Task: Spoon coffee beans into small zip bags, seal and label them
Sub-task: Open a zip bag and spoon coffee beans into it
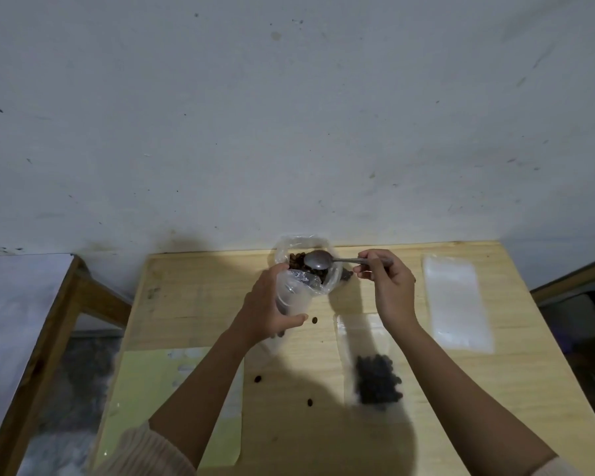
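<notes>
Beans (pixel 296 261) are being hovered over by a spoon (pixel 337 260) pinched by the right hand (pixel 390 286). A bag (pixel 291 297) is being gripped by the left hand (pixel 265 310).

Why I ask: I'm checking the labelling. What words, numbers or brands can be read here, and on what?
No text can be read.
Yellow sheet: pale patches, too blurred to read.
Filled zip bag, empty bags, spoon: no text visible.
</notes>
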A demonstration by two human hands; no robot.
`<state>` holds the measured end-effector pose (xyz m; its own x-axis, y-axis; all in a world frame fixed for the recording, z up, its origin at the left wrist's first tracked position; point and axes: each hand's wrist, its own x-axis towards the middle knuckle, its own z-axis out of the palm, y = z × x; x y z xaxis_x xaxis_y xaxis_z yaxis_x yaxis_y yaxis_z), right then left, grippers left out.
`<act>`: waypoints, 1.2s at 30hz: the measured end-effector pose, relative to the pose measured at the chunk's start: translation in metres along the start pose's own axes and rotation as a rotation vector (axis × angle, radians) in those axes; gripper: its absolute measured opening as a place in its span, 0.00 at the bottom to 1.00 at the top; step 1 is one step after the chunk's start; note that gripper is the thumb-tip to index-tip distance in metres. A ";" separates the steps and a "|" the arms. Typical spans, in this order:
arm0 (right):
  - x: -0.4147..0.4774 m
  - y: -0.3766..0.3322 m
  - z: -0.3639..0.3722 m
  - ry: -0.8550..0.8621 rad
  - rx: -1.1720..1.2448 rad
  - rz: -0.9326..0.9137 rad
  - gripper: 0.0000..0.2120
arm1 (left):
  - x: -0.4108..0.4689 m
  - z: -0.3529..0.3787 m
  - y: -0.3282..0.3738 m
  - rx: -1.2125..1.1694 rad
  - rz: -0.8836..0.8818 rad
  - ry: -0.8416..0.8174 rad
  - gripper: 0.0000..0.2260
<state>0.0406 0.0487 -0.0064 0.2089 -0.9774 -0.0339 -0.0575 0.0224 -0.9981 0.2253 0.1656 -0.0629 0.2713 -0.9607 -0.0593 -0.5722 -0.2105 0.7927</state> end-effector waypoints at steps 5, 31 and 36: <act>-0.007 0.019 0.012 -0.154 -0.336 -0.262 0.09 | 0.002 -0.001 -0.002 -0.028 0.006 -0.010 0.44; 0.010 0.006 0.007 0.205 0.225 0.246 0.13 | 0.001 -0.007 0.003 0.021 -0.065 0.001 0.42; 0.006 -0.015 0.001 0.100 0.280 0.201 0.11 | 0.000 -0.008 0.007 0.036 -0.086 0.034 0.43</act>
<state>0.0441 0.0426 0.0086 0.1234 -0.9629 -0.2401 0.1850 0.2600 -0.9477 0.2277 0.1653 -0.0525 0.3466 -0.9321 -0.1052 -0.5730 -0.2992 0.7630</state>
